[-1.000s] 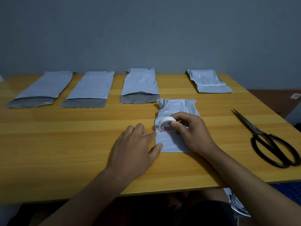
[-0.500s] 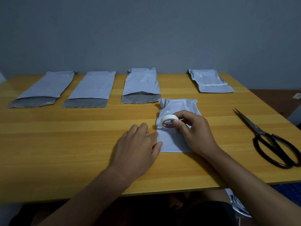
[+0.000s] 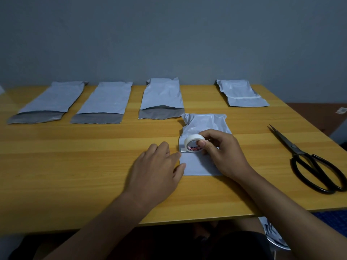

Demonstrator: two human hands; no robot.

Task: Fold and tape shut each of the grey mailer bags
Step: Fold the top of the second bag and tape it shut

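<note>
The right hand [image 3: 223, 152] has tipped the tape roll [image 3: 193, 144] more upright over the last second, pinching it between thumb and fingers on the folded mailer bag [image 3: 202, 164]. The left hand [image 3: 159, 166] stays flat and relaxed on the worktop [image 3: 75, 166], fingertips at the bag's edge. Taping looks about to begin; three unfolded bags [image 3: 105, 102] wait beyond the left hand.
</note>
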